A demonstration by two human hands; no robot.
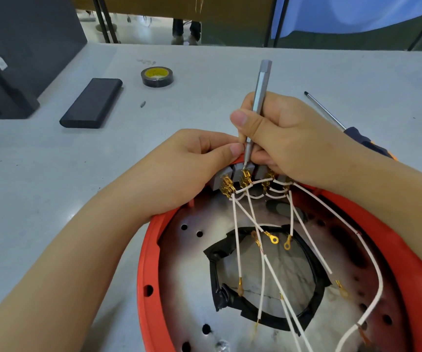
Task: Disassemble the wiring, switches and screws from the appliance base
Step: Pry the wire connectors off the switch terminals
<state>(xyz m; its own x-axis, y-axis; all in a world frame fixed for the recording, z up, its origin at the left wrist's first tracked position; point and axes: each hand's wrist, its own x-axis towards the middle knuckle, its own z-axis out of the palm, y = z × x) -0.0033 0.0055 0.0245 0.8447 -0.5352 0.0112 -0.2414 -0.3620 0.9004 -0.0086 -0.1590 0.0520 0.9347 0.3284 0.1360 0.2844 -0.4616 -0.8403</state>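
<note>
**Both hands closed at the switch row on the appliance base**

Right hand (278, 138) has its grip curled round a slim grey screwdriver (258, 102), thumb and fingers pinching the shaft low down. The tool stands nearly upright, tilted slightly to the right at the top, and its tip sits at the brass terminals of the second switch from the left. Left hand (192, 161) has its grip closed on the far rim of the base beside the switches (232, 174), thumb pressed on top next to the tool shaft; what the curled fingers hold beneath cannot be seen.

The appliance base (149, 265) is a round orange shell lying open side up at the near edge of the desk (52, 174), partly cut off by the frame. A row of grey switches sits at its far rim, between the two hands. White wires (238, 237) run from the brass terminals toward the viewer, several ending in loose ring lugs. Inside, a perforated metal plate carries a central opening edged in black tape.

On the desk beyond lie a roll of black tape (157, 77), a flat black case (91, 102), a small bit (142, 104), and, to the right, a second screwdriver (332, 115) with a black and orange handle. A black box (14, 54) stands at the far left.
</note>
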